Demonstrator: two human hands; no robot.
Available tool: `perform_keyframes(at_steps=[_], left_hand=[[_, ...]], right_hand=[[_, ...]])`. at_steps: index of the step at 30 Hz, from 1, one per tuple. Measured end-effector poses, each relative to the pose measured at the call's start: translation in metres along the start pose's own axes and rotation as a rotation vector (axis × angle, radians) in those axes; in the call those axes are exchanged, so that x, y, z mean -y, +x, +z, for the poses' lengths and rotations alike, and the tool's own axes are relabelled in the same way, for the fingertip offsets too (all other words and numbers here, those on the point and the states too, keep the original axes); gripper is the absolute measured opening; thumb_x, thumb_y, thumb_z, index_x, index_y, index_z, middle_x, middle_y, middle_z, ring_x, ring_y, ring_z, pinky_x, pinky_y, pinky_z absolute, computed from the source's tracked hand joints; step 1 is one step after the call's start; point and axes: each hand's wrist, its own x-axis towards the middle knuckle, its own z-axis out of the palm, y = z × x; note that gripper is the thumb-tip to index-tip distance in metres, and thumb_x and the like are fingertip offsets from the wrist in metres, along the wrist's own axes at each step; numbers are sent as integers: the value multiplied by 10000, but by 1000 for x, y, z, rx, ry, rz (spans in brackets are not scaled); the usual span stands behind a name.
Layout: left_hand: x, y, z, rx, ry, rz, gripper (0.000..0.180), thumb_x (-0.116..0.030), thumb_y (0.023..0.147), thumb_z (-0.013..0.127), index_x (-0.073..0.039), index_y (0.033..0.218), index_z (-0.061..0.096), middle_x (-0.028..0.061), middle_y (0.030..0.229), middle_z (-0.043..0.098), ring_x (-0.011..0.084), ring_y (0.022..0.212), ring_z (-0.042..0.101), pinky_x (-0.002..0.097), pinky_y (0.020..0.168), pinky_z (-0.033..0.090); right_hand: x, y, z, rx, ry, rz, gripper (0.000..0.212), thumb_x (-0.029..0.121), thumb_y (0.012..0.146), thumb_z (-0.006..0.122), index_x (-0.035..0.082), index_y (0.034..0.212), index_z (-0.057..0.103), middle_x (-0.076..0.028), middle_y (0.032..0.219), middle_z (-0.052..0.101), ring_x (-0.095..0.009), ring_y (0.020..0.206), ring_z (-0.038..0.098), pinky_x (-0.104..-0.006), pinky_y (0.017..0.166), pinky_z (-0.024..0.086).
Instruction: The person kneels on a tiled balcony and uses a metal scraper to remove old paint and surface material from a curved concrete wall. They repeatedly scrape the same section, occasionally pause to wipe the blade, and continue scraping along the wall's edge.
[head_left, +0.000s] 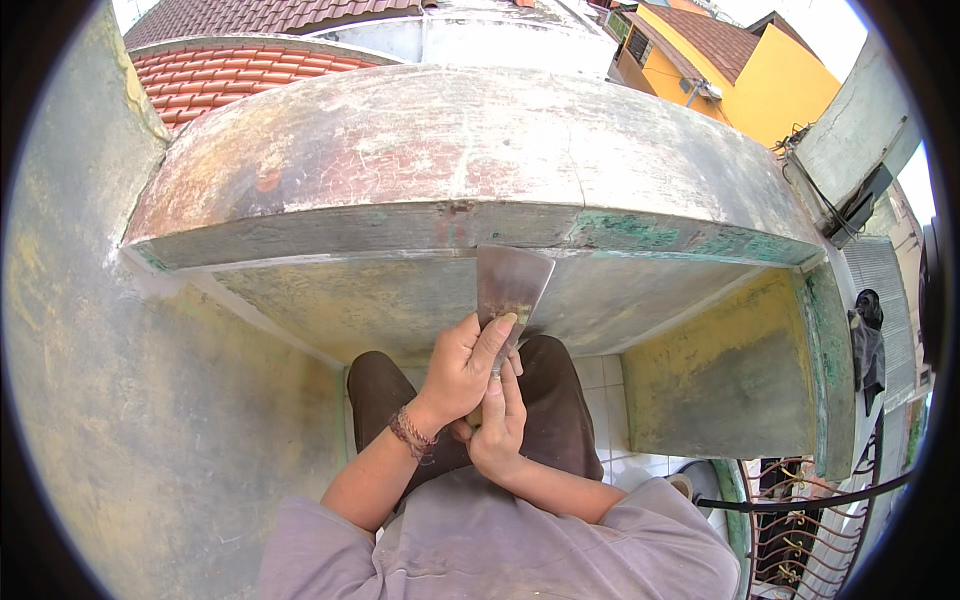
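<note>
Both my hands grip one scraper, its wide metal blade pointing away from me. The blade's far edge is at the lower edge of the ledge's front face; I cannot tell whether it touches. My left hand is closed round the lower blade, thumb lying on the metal. Below it, my right hand is closed round the handle, which is mostly hidden by the fingers. In front stretches a weathered concrete parapet with worn paint and green patches along its front face.
A stained wall rises on my left, and a low yellow-grey wall stands on the right. White floor tiles show beside my knees. A black cable and a curved metal railing are at lower right. Dark cloth hangs beyond.
</note>
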Motion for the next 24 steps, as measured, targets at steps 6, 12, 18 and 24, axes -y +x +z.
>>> perform_keyframes(at_steps=[6, 12, 18, 24], left_hand=[[-14, 1, 0, -4, -21, 2, 325, -323, 1026, 527, -7, 976, 586, 42, 741, 633, 114, 642, 628, 260, 569, 499], [-12, 3, 0, -16, -10, 9, 325, -330, 1026, 524, -12, 1018, 593, 48, 734, 635, 119, 642, 628, 263, 573, 502], [-4, 2, 4, -17, -14, 13, 322, -332, 1029, 515, -21, 1042, 596, 53, 739, 639, 124, 643, 629, 265, 574, 506], [8, 3, 3, 27, -92, 23, 314, -329, 1034, 503, -30, 1055, 597, 54, 738, 640, 129, 652, 632, 271, 571, 513]], right_hand=[[4, 1, 7, 8, 1, 0, 442, 203, 1062, 328, -51, 1422, 343, 8, 762, 506, -24, 505, 404, -187, 417, 329], [3, 6, 3, 18, -21, -29, 446, 188, 1061, 335, -50, 1439, 328, 28, 704, 477, -22, 490, 382, -189, 414, 326], [-1, 2, -4, 5, 2, -4, 457, 159, 1059, 341, -44, 1467, 303, 46, 682, 462, -13, 490, 363, -192, 413, 317], [3, 2, -8, 34, -35, -43, 461, 160, 1060, 344, -56, 1466, 301, 32, 711, 483, -19, 500, 388, -190, 430, 338]])
